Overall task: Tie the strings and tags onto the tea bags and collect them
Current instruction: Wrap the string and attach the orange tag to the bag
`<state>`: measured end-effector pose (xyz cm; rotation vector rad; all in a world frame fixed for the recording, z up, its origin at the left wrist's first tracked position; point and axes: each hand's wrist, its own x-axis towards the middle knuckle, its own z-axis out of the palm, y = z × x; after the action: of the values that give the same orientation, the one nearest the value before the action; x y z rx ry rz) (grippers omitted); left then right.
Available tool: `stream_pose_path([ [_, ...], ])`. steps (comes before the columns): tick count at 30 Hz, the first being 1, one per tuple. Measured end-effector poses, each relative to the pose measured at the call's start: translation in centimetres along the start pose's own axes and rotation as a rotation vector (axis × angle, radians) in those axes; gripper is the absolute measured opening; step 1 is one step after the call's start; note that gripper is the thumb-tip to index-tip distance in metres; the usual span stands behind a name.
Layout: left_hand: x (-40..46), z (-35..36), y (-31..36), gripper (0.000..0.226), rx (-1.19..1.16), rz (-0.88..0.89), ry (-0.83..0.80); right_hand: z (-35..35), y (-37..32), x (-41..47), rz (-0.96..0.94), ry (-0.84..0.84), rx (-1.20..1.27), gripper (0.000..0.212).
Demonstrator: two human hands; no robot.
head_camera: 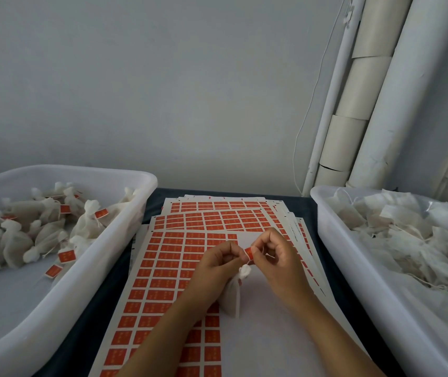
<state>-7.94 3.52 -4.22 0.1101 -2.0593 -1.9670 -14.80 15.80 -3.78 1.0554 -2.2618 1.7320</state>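
A white tea bag [231, 293] hangs by its gathered neck between my two hands, above the sheets of orange tag stickers [163, 270]. My left hand [217, 261] and my right hand [277, 254] both pinch a small orange tag [248, 253] at the end of the bag's string. The string runs from the tag down to the tied neck. Both hands have their fingers curled around the tag and string.
A white tub [81, 281] on the left holds several tied tea bags with orange tags. A white tub [353, 270] on the right is piled with untagged bags and loose strings. Pale pipes [367, 104] stand against the wall at the back right.
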Motion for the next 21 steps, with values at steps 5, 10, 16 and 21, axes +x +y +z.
stream_pose_path([
  [5,-0.05,-0.04,0.2,0.015,0.008,0.015,-0.013,0.04,0.17,0.01,-0.01,0.004,-0.017,0.014],
  [10,-0.14,0.07,0.09,0.022,0.003,-0.015,-0.018,0.08,0.2,0.03,-0.042,0.002,-0.02,0.016],
  [16,-0.21,0.37,0.01,0.015,0.023,0.07,0.006,0.18,0.11,0.1,0.015,0.082,0.045,0.027],
  [21,-0.29,0.43,0.1,0.026,0.043,0.114,-0.011,0.16,-0.15,-0.02,0.147,-0.049,0.125,0.02],
])
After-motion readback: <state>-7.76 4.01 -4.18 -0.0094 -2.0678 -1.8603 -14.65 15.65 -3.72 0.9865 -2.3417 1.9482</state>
